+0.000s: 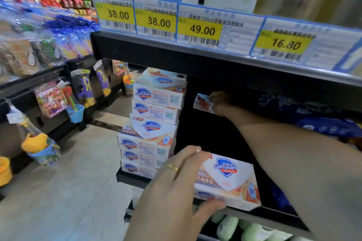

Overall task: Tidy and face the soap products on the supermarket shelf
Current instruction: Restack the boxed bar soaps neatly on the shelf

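Supermarket aisle, dark metal shelving ahead of me, with a row of yellow price tags (pixel 197 29) clipped along the upper shelf edge (pixel 215 60). Below it, at the left end of the shelf (pixel 274 216), a stack of Safeguard soap boxes (pixel 154 121) rises in a slightly uneven column — the lower boxes sit further left than the upper ones.

My left hand (pixel 176 188) holds one Safeguard soap box (pixel 227 180) lying flat at the front edge of the shelf: fingers over its left top corner, thumb under the front edge, a gold ring (pixel 173 167) on one finger. My right hand (pixel 220 103) reaches deep into the shadowed back of the same shelf and grips a small soap pack (pixel 203 102) with red on it, fingers curled around its right end — the print is too dim to read.

To the right, blue packages (pixel 323 125) lie on the shelf. Green items (pixel 241 229) show on the level below. Across the grey floor (pixel 58 201), toys (pixel 51 101) hang from another rack.
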Available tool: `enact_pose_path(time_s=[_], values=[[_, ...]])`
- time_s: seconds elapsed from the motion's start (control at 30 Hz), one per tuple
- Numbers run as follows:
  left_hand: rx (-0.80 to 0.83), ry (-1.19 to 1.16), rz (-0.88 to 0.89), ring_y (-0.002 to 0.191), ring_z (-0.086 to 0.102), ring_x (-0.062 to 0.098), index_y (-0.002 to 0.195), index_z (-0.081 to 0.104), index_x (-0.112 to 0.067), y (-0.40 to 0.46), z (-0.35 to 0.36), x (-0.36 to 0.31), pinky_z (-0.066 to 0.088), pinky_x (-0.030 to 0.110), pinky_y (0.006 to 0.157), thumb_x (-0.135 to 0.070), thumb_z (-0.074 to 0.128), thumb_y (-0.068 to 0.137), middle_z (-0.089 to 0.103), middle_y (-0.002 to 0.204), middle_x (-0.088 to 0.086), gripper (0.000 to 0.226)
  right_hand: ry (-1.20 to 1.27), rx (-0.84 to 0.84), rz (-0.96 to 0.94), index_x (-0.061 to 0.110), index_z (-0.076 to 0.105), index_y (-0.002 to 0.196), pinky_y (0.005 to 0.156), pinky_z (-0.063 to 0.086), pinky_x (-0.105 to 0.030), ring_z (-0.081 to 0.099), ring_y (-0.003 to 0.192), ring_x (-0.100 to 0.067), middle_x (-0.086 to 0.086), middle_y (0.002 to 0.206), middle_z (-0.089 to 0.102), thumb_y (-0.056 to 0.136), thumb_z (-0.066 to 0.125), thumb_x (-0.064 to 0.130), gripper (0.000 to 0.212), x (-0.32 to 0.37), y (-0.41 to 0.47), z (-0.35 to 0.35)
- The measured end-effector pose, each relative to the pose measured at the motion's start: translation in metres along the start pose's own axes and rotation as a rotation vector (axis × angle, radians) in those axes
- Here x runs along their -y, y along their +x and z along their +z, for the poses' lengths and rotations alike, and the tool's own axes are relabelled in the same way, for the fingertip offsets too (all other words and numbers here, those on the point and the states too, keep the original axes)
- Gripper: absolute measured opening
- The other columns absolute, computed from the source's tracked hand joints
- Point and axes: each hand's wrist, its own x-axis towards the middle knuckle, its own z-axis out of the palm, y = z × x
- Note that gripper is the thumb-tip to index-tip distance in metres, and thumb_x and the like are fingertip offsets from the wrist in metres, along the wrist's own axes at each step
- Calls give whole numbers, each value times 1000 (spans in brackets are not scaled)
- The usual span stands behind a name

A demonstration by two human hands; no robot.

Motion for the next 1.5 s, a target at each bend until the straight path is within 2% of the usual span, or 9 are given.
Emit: enact_pose_path(time_s=[0.1, 0.17, 0.3, 0.37, 0.57, 0.73, 0.9, 1.13, 1.5], values=[[-160, 117, 204, 147, 26, -6, 154, 33, -42, -24, 21, -8, 36, 15, 107, -44, 69, 96, 21, 163, -29, 69, -221, 57, 5, -6, 45, 147, 103, 43, -22, 48, 138, -35, -23, 151, 48, 104, 54, 5, 45, -10, 6, -6], [-211, 257, 232, 141, 6, -17, 148, 21, -56, -37, 33, -22, 29, 7, 104, -61, 69, 88, 1, 153, -43, 77, -280, 86, -39, -1, 48, 145, 104, 43, -33, 53, 131, -35, -21, 146, 52, 102, 57, 11, 45, -8, 0, -15], [-364, 244, 198, 142, 23, -4, 151, 30, -44, -9, 49, -24, 41, 18, 105, -48, 73, 91, 17, 159, -30, 74, -280, 165, -102, 4, 62, 130, 84, 54, -35, 61, 107, -29, -18, 130, 63, 105, 51, 25, 35, 1, -27, -31], [-396, 229, 175, 139, 34, 7, 150, 35, -36, 7, 51, -26, 49, 27, 102, -43, 75, 92, 28, 158, -20, 71, -235, 264, -118, 16, 66, 125, 92, 56, -40, 60, 106, -24, -11, 126, 62, 99, 56, 18, 28, 0, -44, -42], [-427, 268, 65, 132, 41, 16, 143, 37, -29, 33, 51, -29, 54, 31, 93, -39, 72, 94, 39, 151, -8, 61, -446, 676, -251, 37, 44, 140, 91, 53, -30, 59, 110, -13, 5, 133, 56, 78, 81, 15, 75, -18, -88, -55], [-467, 251, 70, 144, 38, 17, 156, 31, -23, 37, 47, -33, 48, 30, 105, -24, 63, 100, 33, 163, -3, 64, -414, 516, -318, 36, 42, 140, 77, 49, -28, 58, 102, -15, 3, 125, 58, 81, 82, 23, 73, -35, -83, -44], [-495, 261, 201, 153, 16, 4, 160, 31, -27, 13, 46, -40, 39, 19, 111, -26, 54, 103, 22, 168, -12, 62, -263, 276, -171, 20, 29, 160, 111, 40, -30, 45, 137, -24, -6, 158, 38, 89, 80, 29, 88, -37, -52, -33], [-500, 251, 404, 124, 48, 0, 135, 57, -36, -24, 22, -50, 43, 13, 96, -32, 53, 96, 55, 132, -24, 40, -317, 74, -106, 16, 40, 151, 108, 41, -34, 40, 142, -32, -12, 153, 43, 89, 79, 22, 73, -23, -24, -7], [-725, 155, 394, 115, 58, 3, 121, 61, -43, -43, -22, -26, 44, 11, 91, -30, 61, 90, 57, 119, -29, 33, -282, 79, -71, 12, 55, 134, 102, 40, -28, 45, 135, -30, -16, 151, 36, 94, 75, 21, 45, -24, -10, 4]])
